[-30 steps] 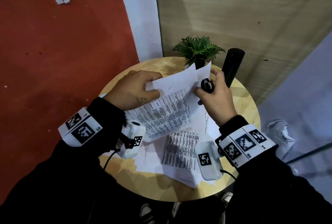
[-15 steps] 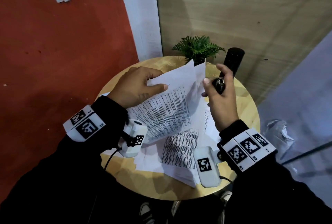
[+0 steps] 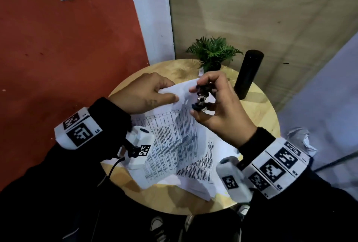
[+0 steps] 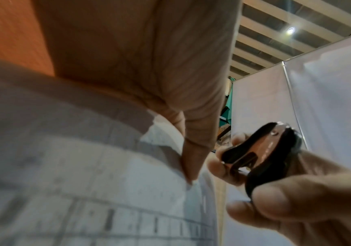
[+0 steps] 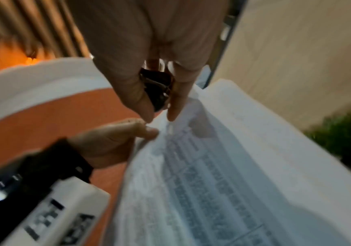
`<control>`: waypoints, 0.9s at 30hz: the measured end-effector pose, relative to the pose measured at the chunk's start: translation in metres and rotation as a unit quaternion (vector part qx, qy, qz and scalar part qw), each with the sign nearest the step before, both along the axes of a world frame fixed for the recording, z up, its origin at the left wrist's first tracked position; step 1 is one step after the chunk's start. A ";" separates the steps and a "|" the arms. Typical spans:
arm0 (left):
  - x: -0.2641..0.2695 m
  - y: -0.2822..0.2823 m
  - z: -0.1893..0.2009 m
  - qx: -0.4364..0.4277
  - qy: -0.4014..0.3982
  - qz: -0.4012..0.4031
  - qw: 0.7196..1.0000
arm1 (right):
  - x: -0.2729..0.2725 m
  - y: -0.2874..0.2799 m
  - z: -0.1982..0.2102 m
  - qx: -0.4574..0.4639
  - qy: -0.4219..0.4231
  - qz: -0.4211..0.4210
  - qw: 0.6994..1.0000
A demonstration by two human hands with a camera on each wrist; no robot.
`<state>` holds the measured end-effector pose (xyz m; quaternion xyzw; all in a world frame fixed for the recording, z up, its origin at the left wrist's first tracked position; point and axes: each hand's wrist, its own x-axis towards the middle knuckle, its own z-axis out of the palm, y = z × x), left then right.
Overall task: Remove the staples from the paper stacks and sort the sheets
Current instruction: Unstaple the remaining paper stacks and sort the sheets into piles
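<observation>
We hold a stapled stack of printed sheets (image 3: 174, 131) lifted off the round wooden table (image 3: 257, 110), its top edge raised toward the far side and its lower part trailing down onto the loose sheets (image 3: 201, 170) that lie spread across the middle and near edge of the table. Our left hand (image 3: 143, 94) grips the stack at its upper left corner, thumb on top of the paper and fingers curled behind it; from the left wrist view the thumb (image 4: 195, 149) presses flat on the page.

Our right hand (image 3: 219, 106) pinches a black and metal staple remover (image 3: 201, 100) between thumb and forefinger, held right at the top edge of the stack, just beside our left thumb. In the left wrist view the staple remover (image 4: 263, 149) shows with its black grips squeezed by our fingertips; whether its metal teeth are on a staple we cannot tell. In the right wrist view it (image 5: 157, 89) sits between thumb and forefinger just above the paper's corner, the picture blurred.

At the far edge of the table a small green potted plant (image 3: 213, 51) stands, and near it on the far right edge stands an upright black cylinder (image 3: 248, 75). A crumpled ball of paper (image 3: 300, 139) lies off the table on the floor to the right.
</observation>
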<state>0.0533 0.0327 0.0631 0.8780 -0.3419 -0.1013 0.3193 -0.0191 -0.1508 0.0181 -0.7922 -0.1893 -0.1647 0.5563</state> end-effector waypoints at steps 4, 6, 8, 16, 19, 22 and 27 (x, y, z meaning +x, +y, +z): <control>-0.004 -0.002 0.003 0.003 0.017 0.006 1.000 | -0.001 -0.006 -0.002 -0.068 -0.053 -0.004 0.996; -0.006 -0.004 0.005 0.002 0.017 0.014 1.000 | -0.003 -0.007 -0.002 -0.125 -0.092 -0.015 0.988; -0.008 -0.006 0.006 -0.006 0.018 0.011 1.000 | -0.005 -0.006 -0.002 -0.110 -0.099 -0.001 0.989; -0.006 -0.010 0.005 -0.028 0.051 0.013 0.998 | -0.003 -0.007 -0.003 -0.111 -0.131 0.015 0.985; -0.006 -0.011 0.005 -0.032 0.055 0.011 0.998 | -0.001 -0.008 -0.004 -0.150 -0.166 0.007 0.975; -0.005 -0.011 0.003 -0.031 0.054 0.005 0.998 | 0.000 -0.008 -0.004 -0.182 -0.186 -0.006 0.966; -0.003 -0.008 0.000 -0.032 0.058 -0.022 0.998 | -0.001 -0.008 -0.005 -0.188 -0.196 -0.013 0.962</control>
